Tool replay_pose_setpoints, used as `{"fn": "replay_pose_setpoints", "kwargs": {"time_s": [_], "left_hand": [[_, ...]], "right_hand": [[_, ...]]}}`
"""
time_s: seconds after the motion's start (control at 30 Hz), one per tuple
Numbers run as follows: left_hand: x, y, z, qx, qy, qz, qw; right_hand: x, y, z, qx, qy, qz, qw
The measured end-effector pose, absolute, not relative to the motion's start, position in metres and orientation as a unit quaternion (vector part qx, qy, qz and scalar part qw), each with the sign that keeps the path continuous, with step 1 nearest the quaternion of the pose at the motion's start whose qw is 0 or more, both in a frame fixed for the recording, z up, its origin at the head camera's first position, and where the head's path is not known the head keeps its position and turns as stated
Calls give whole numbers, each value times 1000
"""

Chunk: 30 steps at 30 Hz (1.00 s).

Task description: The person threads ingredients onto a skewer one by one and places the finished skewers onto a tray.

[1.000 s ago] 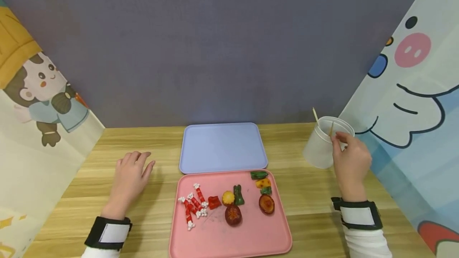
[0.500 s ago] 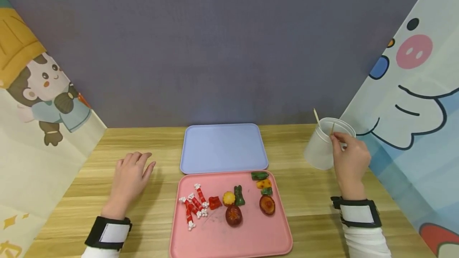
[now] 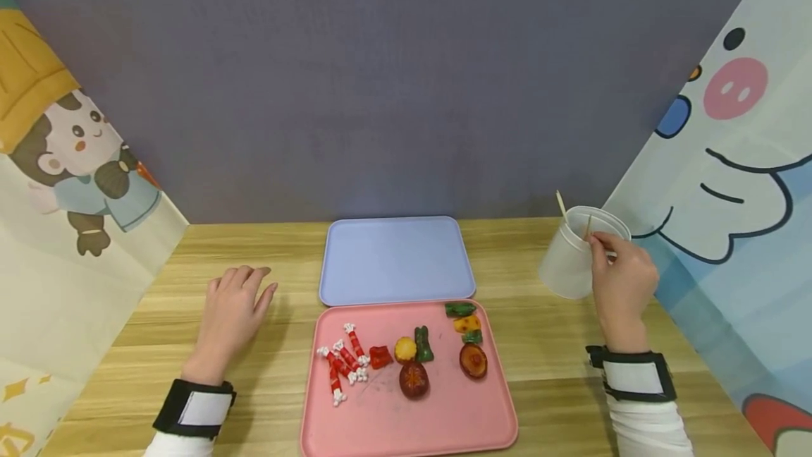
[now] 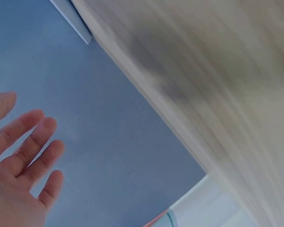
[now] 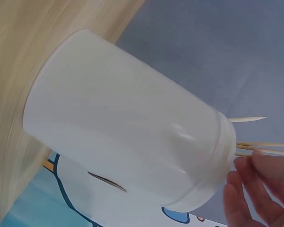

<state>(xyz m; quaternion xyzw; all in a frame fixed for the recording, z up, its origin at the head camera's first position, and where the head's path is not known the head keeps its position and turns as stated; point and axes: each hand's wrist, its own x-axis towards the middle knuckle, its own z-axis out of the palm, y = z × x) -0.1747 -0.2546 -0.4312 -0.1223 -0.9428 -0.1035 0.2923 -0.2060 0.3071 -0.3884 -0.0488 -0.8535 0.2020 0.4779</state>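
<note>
In the head view, my right hand [image 3: 624, 277] is at the near rim of a white plastic cup [image 3: 561, 266] on the right. Thumb and fingertips pinch a thin wooden skewer [image 3: 588, 224] that stands in the cup. A second skewer [image 3: 562, 206] leans on the far left side of the rim. The right wrist view shows the cup [image 5: 128, 118] from the side, with several skewers [image 5: 260, 144] sticking out beside the fingers. My left hand [image 3: 231, 316] is held over the left of the table, fingers loosely bent and holding nothing.
A pink tray [image 3: 444, 422] at the front middle bears toy food: red-and-white sticks [image 3: 342, 362], a brown mushroom [image 3: 414, 379], a yellow corn piece [image 3: 405, 350], and green pieces [image 3: 423, 344]. Behind it lies a blue tray [image 3: 396, 259]. A grey panel [image 3: 393, 90] closes off the back.
</note>
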Motion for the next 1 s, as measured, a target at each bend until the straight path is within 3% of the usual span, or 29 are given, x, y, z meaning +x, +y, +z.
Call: {"fn": "replay_pose_setpoints", "kwargs": {"time_s": [0.47,1.0], "left_hand": [[-189,-221,-421,-156,-935,-115,296],[-205,-192,-413,-179,-926,-123,308]], "right_hand": [[-196,298,-373,-29,-817,247,521],[-166,281,-336,-20,-732,277,622]]}}
